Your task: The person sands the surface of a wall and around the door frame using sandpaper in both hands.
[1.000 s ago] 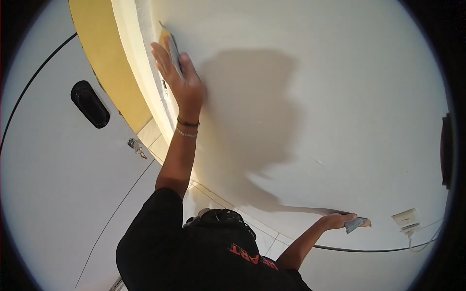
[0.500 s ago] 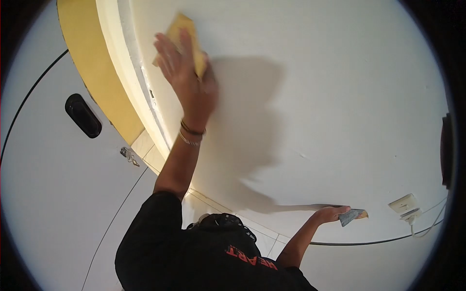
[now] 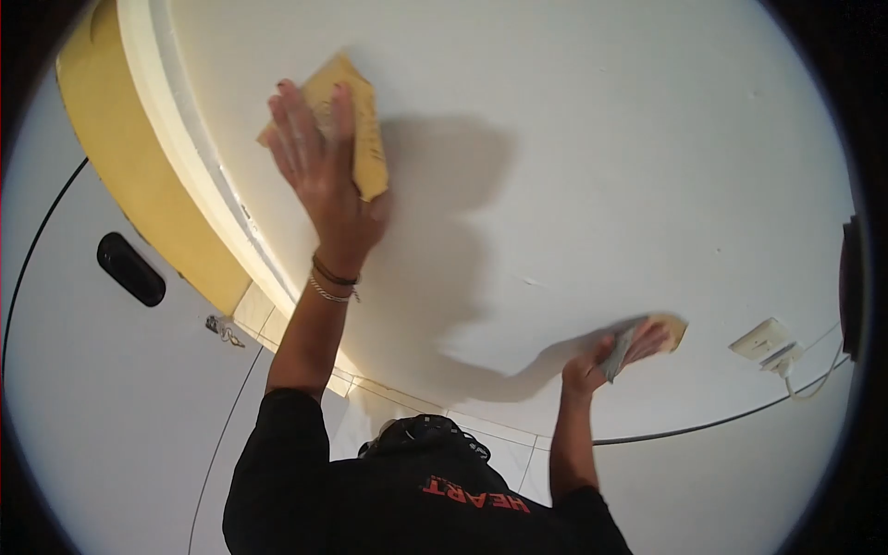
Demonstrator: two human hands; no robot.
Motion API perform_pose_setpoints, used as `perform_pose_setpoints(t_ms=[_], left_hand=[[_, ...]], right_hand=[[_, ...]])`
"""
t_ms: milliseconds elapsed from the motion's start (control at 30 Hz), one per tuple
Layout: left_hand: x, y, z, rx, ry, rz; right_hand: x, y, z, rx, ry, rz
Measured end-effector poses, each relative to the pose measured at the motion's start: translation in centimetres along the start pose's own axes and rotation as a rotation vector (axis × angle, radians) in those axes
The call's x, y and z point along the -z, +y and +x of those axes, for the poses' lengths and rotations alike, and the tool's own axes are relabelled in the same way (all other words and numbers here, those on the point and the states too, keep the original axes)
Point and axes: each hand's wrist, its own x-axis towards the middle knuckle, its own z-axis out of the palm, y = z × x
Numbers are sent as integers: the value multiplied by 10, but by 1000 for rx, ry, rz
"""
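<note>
Your left hand (image 3: 331, 190) pinned the yellow sheet (image 3: 370, 153), right hand (image 3: 583, 372) gripped the folded sheet (image 3: 617, 355), so light, flat strokes suited that wall (image 3: 647, 185) imo.

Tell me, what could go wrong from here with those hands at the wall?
The right hand holds a folded sheet near the plug, so a wide sweep might knock it. The yellow sheet juts past the left hand and might crumple or slip. The bracelets could scrape the wall.
</note>
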Motion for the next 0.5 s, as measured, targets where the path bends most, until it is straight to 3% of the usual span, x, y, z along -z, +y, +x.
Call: perform_pose_setpoints(t_ms=[133,200,300,400,500], left_hand=[[1,-20,35,199,144,-86],[-4,-22,36,155,149,-58],[0,21,28,-99,-59,32],[2,20,51,-140,-91,2],[-12,-6,82,-70,80,11]], right_hand=[[10,-7,92,193,157,69],[16,-15,129,222,202,51],[15,-34,159,271,260,21],[19,-47,184,373,244,17],[26,-28,223,482,275,-7]])
